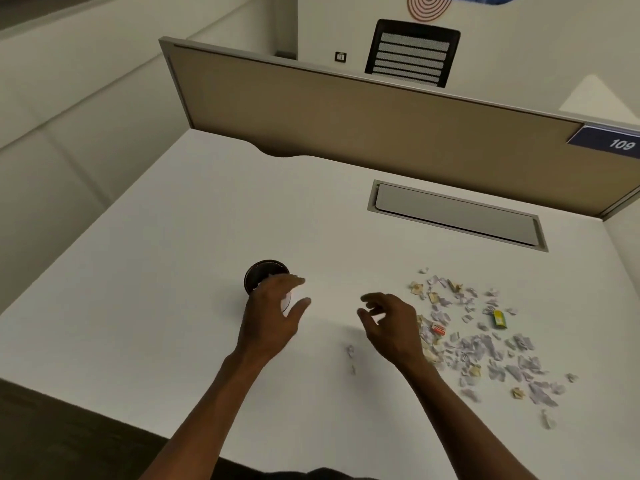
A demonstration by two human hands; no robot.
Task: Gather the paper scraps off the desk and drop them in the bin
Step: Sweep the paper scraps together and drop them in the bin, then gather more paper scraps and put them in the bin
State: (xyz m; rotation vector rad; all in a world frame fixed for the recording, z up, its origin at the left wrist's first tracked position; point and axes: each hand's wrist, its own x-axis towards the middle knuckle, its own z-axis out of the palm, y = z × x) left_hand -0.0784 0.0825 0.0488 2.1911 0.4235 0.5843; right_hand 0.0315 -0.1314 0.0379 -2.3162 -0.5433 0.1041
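A small dark round bin (pixel 262 273) stands on the white desk (pixel 180 237), a little left of centre. My left hand (pixel 273 317) hovers over its near side with fingers spread and covers part of it; I see nothing held in it. My right hand (pixel 389 323) is open, fingers curled loosely, just left of a wide scatter of paper scraps (pixel 485 344), mostly white and pale purple. A few stray scraps (pixel 350 351) lie between my forearms. A yellow-green piece (pixel 499 319) lies among the scraps.
A tan partition panel (pixel 346 112) closes the desk's far side, with a blue tag reading 109 (pixel 620 143). A grey cable flap (pixel 457 216) is set into the desk behind the scraps. A black chair back (pixel 412 51) shows beyond the panel. The desk's near edge runs below my forearms.
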